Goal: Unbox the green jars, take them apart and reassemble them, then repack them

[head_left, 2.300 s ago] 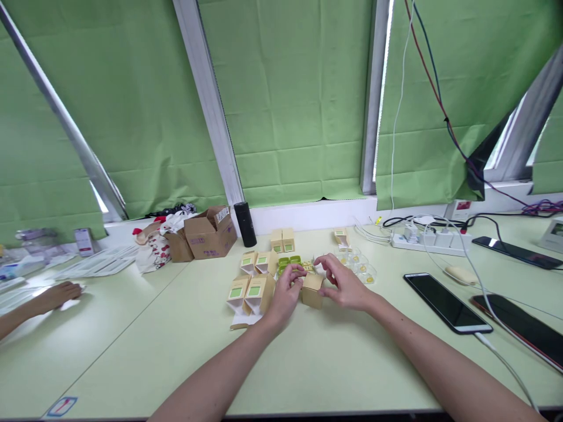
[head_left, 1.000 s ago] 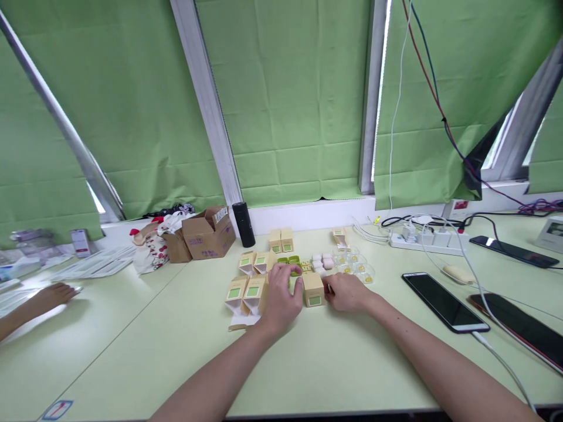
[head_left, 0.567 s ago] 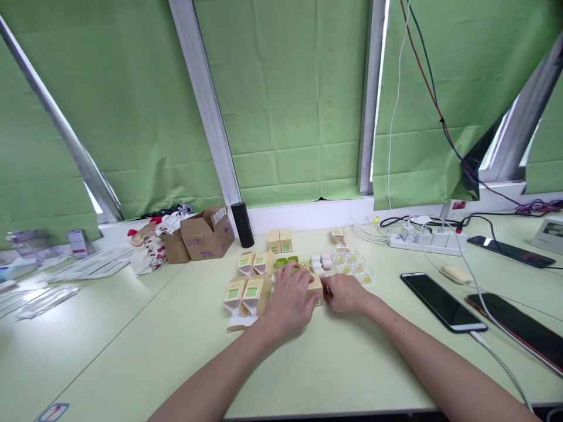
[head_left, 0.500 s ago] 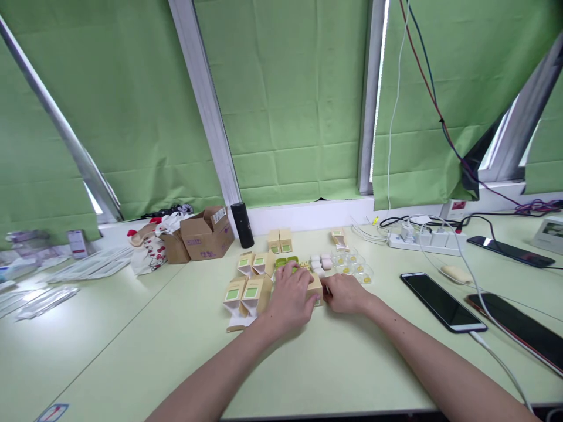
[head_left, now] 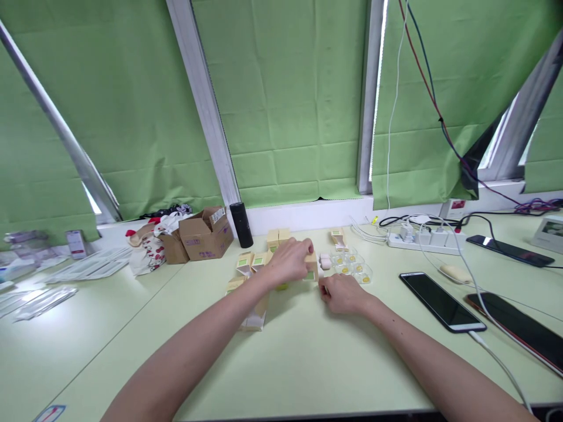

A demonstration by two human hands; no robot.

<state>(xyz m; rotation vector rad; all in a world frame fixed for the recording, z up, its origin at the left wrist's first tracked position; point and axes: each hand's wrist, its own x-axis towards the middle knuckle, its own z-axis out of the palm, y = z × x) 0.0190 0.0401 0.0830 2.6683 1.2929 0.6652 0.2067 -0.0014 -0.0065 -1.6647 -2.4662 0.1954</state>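
Observation:
My left hand (head_left: 291, 259) is closed on a small kraft box (head_left: 311, 271) with a green square on its side, gripping it from above. Just right of the box, my right hand (head_left: 342, 293) is curled near the tabletop; its fingertips are hidden, so what it holds, if anything, cannot be made out. More kraft boxes (head_left: 252, 261) stand partly behind my left forearm. Small pale pink blocks (head_left: 325, 262) sit beyond the hands. Beside them lie clear plastic trays (head_left: 354, 264) with yellow spots. A bit of green (head_left: 282, 286) shows under my left wrist.
At the back stand a pair of kraft boxes (head_left: 277, 236), a black cylinder (head_left: 241, 225) and an open carton (head_left: 206, 233). A phone (head_left: 442, 302) with its cable lies right of my right forearm, before a power strip (head_left: 426, 241). Flat plastic packets (head_left: 46, 303) lie at far left.
My left hand has risen and moved slightly away from me with the kraft box, which is now off my right fingertips. The near pair of boxes has shifted. My right hand has barely moved.

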